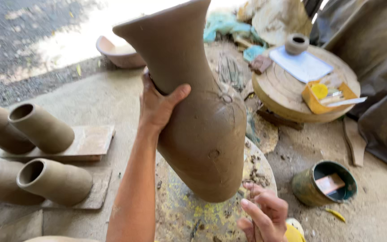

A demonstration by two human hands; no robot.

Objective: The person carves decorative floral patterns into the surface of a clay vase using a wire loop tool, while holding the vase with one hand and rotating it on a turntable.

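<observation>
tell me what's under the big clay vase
A round wheel disc smeared yellow, with clay scraps. The vase hides the disc's middle; whether its base touches cannot be seen.

We see strong daylight from upper left of frame; sunlit ground (81,31) there blown out to near white. Work area in open shade, evenly lit, soft shadows only. Tall clay vase (198,112) catches mild sheen along its upper left side. We note wide-angle bending toward frame edges. Focus mostly sharp; slight motion blur on right hand (265,217) at bottom of frame.
</observation>
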